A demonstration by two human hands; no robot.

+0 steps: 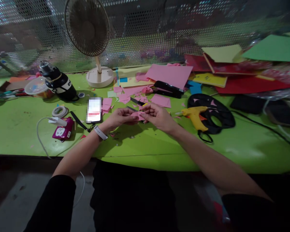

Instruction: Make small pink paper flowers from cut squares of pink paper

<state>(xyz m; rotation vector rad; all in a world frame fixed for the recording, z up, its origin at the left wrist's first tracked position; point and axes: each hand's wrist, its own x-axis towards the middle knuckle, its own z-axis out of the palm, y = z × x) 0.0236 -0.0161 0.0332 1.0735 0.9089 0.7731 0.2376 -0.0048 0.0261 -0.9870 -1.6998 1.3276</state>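
Note:
My left hand and my right hand meet above the green table, fingers pinched together on a small pink paper piece. A pale watch sits on my left wrist. Scissors lie just behind the hands among several pink paper scraps. A phone rests to the left of my left hand. A yellow glue gun lies to the right, on a black mask-shaped cutout.
A desk fan stands at the back by a mesh wall. A black bottle, tape roll and a pink power plug are on the left. A black stapler and stacked coloured paper sheets lie at the back right.

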